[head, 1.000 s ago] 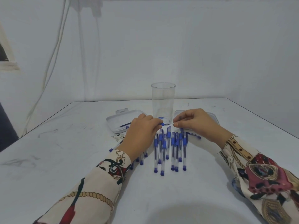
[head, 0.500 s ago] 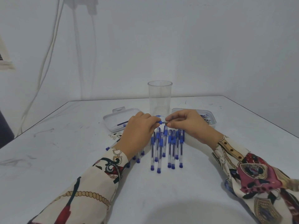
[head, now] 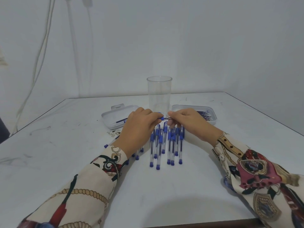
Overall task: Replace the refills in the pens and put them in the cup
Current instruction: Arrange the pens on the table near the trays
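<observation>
Hands meet above the pens: left hand (head: 139, 127) grips a pen (head: 162, 118), right hand (head: 185, 120) pinches its tip.

Left hand (head: 138, 129) hides held pen barrel; refills (head: 204, 115) in box too small.

Cup (head: 159, 94) behind the pens (head: 166, 145) — a lid (head: 115, 116) left, a box (head: 212, 116) right.
</observation>
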Demonstrator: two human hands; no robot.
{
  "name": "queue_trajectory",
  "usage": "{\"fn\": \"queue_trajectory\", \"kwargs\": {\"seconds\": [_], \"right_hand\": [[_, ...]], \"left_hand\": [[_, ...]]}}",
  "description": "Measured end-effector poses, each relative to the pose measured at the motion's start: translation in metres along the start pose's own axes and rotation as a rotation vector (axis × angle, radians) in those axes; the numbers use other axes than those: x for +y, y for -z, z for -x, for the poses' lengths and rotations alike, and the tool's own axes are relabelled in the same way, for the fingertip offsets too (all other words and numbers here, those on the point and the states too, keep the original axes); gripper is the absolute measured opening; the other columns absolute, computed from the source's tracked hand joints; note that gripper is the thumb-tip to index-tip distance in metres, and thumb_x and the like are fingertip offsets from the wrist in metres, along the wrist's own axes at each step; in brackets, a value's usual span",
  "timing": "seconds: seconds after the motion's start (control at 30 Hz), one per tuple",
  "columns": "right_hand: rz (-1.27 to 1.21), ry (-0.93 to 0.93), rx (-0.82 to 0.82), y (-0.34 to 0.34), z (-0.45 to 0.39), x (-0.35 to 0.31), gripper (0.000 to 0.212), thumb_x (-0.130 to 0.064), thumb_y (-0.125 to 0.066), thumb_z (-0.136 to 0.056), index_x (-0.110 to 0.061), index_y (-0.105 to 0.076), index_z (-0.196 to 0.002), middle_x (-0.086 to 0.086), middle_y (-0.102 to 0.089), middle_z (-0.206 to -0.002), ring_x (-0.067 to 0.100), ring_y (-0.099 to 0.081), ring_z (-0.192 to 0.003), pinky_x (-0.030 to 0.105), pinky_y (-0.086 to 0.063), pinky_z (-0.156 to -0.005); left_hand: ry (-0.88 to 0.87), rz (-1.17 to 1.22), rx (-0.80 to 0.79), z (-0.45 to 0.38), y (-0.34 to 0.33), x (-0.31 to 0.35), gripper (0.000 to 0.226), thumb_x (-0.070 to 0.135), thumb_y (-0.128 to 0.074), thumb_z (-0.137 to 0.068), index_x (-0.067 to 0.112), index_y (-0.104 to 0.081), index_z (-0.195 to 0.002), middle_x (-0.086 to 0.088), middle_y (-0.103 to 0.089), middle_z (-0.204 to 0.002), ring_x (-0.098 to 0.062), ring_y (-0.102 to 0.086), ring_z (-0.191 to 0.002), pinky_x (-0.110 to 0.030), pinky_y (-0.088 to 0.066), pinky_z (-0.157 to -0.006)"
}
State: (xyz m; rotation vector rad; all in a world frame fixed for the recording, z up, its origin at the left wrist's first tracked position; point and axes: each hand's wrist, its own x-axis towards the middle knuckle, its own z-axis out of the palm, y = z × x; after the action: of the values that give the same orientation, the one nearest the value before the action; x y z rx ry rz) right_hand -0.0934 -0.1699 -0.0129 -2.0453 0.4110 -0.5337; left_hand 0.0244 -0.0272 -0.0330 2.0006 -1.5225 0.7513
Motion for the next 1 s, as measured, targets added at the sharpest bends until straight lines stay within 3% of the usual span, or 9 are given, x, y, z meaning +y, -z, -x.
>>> {"fn": "queue_trajectory", "kwargs": {"seconds": [0.1, 0.2, 0.27, 0.47, 0.53, 0.67, 0.87, 1.0], "right_hand": [[-0.008, -0.007, -0.023, 0.0024, 0.0003, -0.0003, 0.034, -0.039, -0.05, -0.096, -0.017, -0.073, -0.083, 0.002, -0.073, -0.075, 0.007, -0.059, -0.066, 0.029, -0.047, -0.074], [-0.033, 0.002, -0.049, 0.0056, 0.0019, -0.0016, 0.011, -0.023, -0.059, -0.091, -0.015, -0.068, -0.092, 0.001, -0.071, -0.074, 0.005, -0.055, -0.062, 0.027, -0.046, -0.071], [-0.017, 0.021, -0.055, 0.0055, 0.0022, -0.0024, 0.007, -0.016, -0.061, -0.089, -0.014, -0.066, -0.093, -0.001, -0.069, -0.073, -0.001, -0.056, -0.059, 0.024, -0.044, -0.068], [0.017, 0.033, -0.033, 0.0032, 0.0003, -0.0001, 0.027, -0.033, -0.053, -0.096, -0.02, -0.071, -0.08, -0.002, -0.071, -0.073, 0.0, -0.056, -0.061, 0.026, -0.047, -0.073], [0.009, 0.032, -0.043, 0.0044, 0.0008, 0.0002, 0.022, -0.034, -0.056, -0.094, -0.02, -0.07, -0.084, -0.002, -0.07, -0.073, 0.004, -0.055, -0.063, 0.03, -0.047, -0.076], [-0.002, 0.065, -0.056, 0.0056, 0.0015, -0.001, 0.008, -0.021, -0.062, -0.09, -0.017, -0.068, -0.09, -0.004, -0.068, -0.071, -0.002, -0.057, -0.061, 0.024, -0.044, -0.07], [0.003, 0.033, -0.04, 0.0014, 0.0016, 0.0001, 0.032, -0.032, -0.051, -0.097, -0.017, -0.072, -0.078, 0.0, -0.07, -0.074, -0.003, -0.056, -0.058, 0.024, -0.046, -0.072], [0.009, 0.051, -0.063, 0.0025, 0.0018, 0.0011, 0.02, -0.031, -0.057, -0.094, -0.016, -0.069, -0.088, -0.002, -0.068, -0.071, 0.002, -0.057, -0.062, 0.027, -0.047, -0.073]], "left_hand": [[0.004, -0.001, 0.0, 0.0001, 0.0007, 0.0005, 0.021, 0.023, -0.054, -0.093, 0.018, -0.066, -0.109, -0.003, -0.066, -0.088, -0.025, -0.053, -0.081, -0.037, -0.039, -0.07], [0.005, 0.005, -0.007, 0.0003, 0.0009, 0.0004, 0.021, 0.024, -0.053, -0.094, 0.019, -0.065, -0.11, -0.003, -0.066, -0.088, -0.025, -0.052, -0.082, -0.038, -0.04, -0.07], [0.009, 0.008, -0.019, 0.0002, 0.0013, 0.0007, 0.023, 0.025, -0.051, -0.094, 0.019, -0.065, -0.111, -0.003, -0.066, -0.09, -0.024, -0.052, -0.083, -0.039, -0.04, -0.071], [-0.017, 0.015, 0.008, 0.0, -0.0003, -0.0005, 0.02, 0.021, -0.055, -0.092, 0.017, -0.066, -0.109, -0.004, -0.066, -0.086, -0.025, -0.052, -0.078, -0.039, -0.041, -0.068], [-0.018, 0.017, 0.013, 0.0005, -0.0003, -0.0005, 0.02, 0.022, -0.055, -0.092, 0.017, -0.066, -0.108, -0.004, -0.066, -0.085, -0.024, -0.052, -0.078, -0.038, -0.041, -0.067], [-0.001, 0.027, 0.003, 0.0005, 0.0012, 0.0015, 0.022, 0.024, -0.053, -0.093, 0.018, -0.065, -0.111, -0.004, -0.067, -0.09, -0.023, -0.052, -0.082, -0.037, -0.04, -0.07], [-0.003, 0.031, 0.005, 0.0005, 0.0005, 0.0025, 0.021, 0.022, -0.055, -0.092, 0.017, -0.066, -0.11, -0.004, -0.067, -0.09, -0.023, -0.052, -0.082, -0.036, -0.039, -0.071], [-0.005, 0.027, 0.013, 0.0001, 0.0, 0.0026, 0.02, 0.022, -0.055, -0.092, 0.018, -0.066, -0.109, -0.003, -0.067, -0.088, -0.021, -0.051, -0.08, -0.035, -0.039, -0.069]]}}
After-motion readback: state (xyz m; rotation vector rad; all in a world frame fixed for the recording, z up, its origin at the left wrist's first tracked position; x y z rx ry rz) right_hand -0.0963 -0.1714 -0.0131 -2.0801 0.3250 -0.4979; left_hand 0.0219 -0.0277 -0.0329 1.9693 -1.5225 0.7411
